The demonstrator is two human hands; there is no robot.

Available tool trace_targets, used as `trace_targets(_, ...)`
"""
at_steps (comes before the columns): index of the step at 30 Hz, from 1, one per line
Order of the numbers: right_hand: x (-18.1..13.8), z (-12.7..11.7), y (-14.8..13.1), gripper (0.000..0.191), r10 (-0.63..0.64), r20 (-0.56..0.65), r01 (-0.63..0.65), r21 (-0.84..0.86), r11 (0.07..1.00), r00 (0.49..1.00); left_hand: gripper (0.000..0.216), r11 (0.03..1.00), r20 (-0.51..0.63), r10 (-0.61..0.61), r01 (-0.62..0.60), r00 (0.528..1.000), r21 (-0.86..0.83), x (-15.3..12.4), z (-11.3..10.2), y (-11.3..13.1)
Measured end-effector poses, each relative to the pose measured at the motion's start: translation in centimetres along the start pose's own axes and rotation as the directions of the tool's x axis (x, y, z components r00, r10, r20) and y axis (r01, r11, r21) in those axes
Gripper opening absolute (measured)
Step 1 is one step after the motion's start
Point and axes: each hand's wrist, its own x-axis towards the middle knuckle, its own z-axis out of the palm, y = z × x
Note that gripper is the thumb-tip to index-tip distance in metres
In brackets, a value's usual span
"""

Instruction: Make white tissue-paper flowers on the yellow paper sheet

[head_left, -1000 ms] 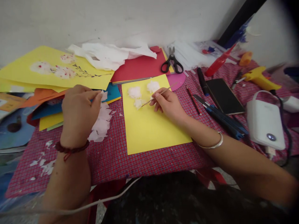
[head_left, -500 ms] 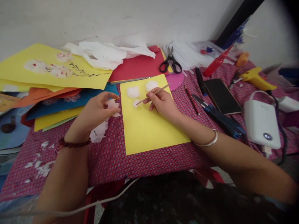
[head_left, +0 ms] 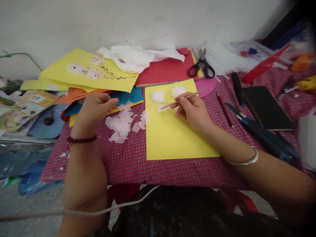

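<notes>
My right hand (head_left: 194, 107) pinches a thin wooden stick (head_left: 185, 98), its tip touching a small white paper tuft (head_left: 161, 108) on the yellow sheet (head_left: 177, 138). Two fuller white paper puffs, a left one (head_left: 157, 96) and a right one (head_left: 178, 91), are on the upper part of the sheet. To the left, my left hand (head_left: 98, 105) hovers with its fingers curled in and thumb against them; whatever they hold, if anything, is hidden. Just right of it, white tissue paper pieces (head_left: 119, 125) lie in a loose heap on the checked cloth (head_left: 128, 168).
Behind lie a yellow card with paper blossoms (head_left: 118, 84), crumpled white tissue (head_left: 133, 57), a red folder (head_left: 160, 72) and black scissors (head_left: 201, 65). At right are a pencil (head_left: 225, 110), a blue cutter (head_left: 266, 135), a black notebook (head_left: 268, 107) and a red bottle (head_left: 265, 67).
My left hand has drawn back left from over the tissue pieces, and its fingers have closed in. My right hand keeps the stick on the tuft. The view has swung left.
</notes>
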Motion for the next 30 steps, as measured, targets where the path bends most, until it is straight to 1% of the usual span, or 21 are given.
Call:
trace_targets(3, 0.0, -0.1, 0.2, 0.019, 0.009, 0.007, -0.009, -0.003, 1.000, 1.000, 0.016, 0.975, 0.007, 0.009, -0.011, 1.000, 0.223, 0.1, 0.7, 0.0)
trace_targets(5, 0.0, -0.1, 0.2, 0.018, 0.019, 0.004, -0.019, -0.001, 1.000, 1.000, 0.018, 0.925, -0.019, -0.002, 0.009, 1.000, 0.380, 0.1, 1.3, 0.2)
trace_targets(7, 0.0, -0.1, 0.2, 0.017, 0.027, -0.003, -0.027, 0.009, 1.000, 1.000, 0.025, 0.891, -0.025, -0.013, 0.023, 1.000, 0.453, 0.2, 1.8, 0.2)
trace_targets(10, 0.0, -0.1, 0.2, 0.016, 0.036, -0.005, -0.036, 0.015, 0.999, 0.999, 0.034, 0.914, 0.035, -0.021, 0.005, 0.999, 0.405, 0.6, 2.5, -0.1)
trace_targets(12, -0.1, -0.2, 0.2, 0.015, 0.037, -0.001, -0.037, 0.014, 0.999, 0.999, 0.034, 0.939, 0.072, -0.023, -0.003, 0.997, 0.343, 1.0, 3.0, -0.5)
trace_targets(16, -0.2, -0.5, -0.1, 0.014, 0.030, -0.003, -0.029, 0.018, 0.999, 1.000, 0.022, 0.990, 0.125, -0.033, 0.015, 0.992, 0.140, 1.6, 3.9, -1.2)
trace_targets(18, -0.3, -0.7, -0.3, 0.015, 0.024, -0.009, -0.024, 0.032, 0.999, 1.000, 0.015, 0.997, 0.142, -0.025, 0.014, 0.990, 0.077, 1.7, 4.1, -1.4)
trace_targets(21, -0.3, -1.0, -0.6, 0.015, 0.019, -0.023, -0.018, 0.060, 0.998, 1.000, 0.012, 0.994, 0.131, -0.008, -0.007, 0.991, 0.110, 1.7, 3.6, -1.3)
trace_targets(26, -0.3, -1.3, -0.9, 0.020, 0.039, -0.029, -0.037, 0.059, 0.998, 0.999, 0.010, 0.938, 0.112, -0.007, -0.032, 0.994, 0.346, 1.0, 1.1, -0.6)
trace_targets(28, -0.3, -1.3, -0.9, 0.020, 0.045, -0.022, -0.044, 0.057, 0.997, 0.999, 0.014, 0.938, 0.102, 0.004, -0.039, 0.995, 0.344, 0.7, 0.2, -0.7)
trace_targets(30, -0.3, -1.2, -0.9, 0.020, 0.046, -0.014, -0.045, 0.059, 0.997, 0.999, 0.027, 0.960, 0.106, 0.012, -0.041, 0.994, 0.277, 0.6, -0.3, -1.2)
